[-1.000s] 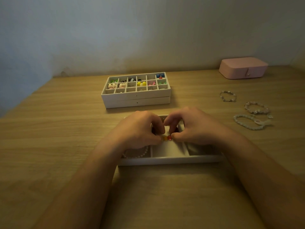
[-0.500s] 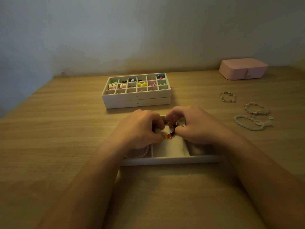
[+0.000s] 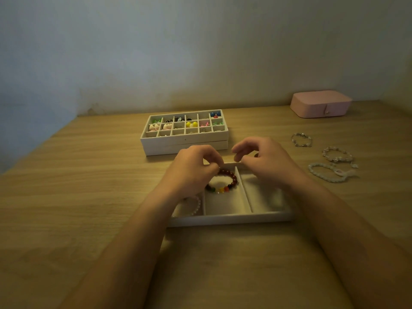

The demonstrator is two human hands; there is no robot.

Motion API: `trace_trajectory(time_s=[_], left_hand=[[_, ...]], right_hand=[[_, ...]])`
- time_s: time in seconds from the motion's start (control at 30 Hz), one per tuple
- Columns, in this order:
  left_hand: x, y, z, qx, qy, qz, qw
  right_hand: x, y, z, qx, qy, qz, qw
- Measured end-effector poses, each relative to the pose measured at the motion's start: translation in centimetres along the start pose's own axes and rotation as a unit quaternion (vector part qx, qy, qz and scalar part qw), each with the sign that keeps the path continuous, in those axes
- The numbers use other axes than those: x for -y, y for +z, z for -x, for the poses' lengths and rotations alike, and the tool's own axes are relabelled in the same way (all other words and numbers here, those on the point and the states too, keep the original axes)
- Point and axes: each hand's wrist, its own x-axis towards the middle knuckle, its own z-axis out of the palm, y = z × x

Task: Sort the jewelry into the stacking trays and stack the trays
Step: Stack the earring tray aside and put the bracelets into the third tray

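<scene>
Home desk, wooden tabletop (image 3: 89, 197) (against plain wall), pink jewelry case (image 3: 321, 104)

One head-worn camera is looking forward and down across a wooden table (image 3: 66, 197) toward the wall (image 3: 178, 52) filling the upper half of the frame. It is sitting close above the forearms, which are entering from the bottom edge and meeting at the centre. The wide lens is bending the table's far edge, and no second view is sharing the scene.
</scene>
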Motion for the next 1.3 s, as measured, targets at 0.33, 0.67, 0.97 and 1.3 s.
trace_trajectory(time_s=[0.33,0.67,0.97,1.3], left_hand=[[-8.3,2.3,-2.3,0.087,0.032,0.037,0.995],[-13.1,9.6,-3.5,0.117,0.006,0.047,0.992],[-12.7,9.0,-3.0,0.089,-0.04,0.174,0.98],[-10.7,5.0,-0.7,0.113,-0.117,0.442,0.882]], right_hand=[[-4.0,-8.9,2.2,-0.038,0.122,0.07,0.989],[-8.5,-10.7,6.2,0.02,0.167,0.247,0.954],[-6.0,-12.0,6.0,-0.037,0.147,-0.209,0.966],[-2.8,-10.8,5.5,0.03,0.116,-0.422,0.899]])
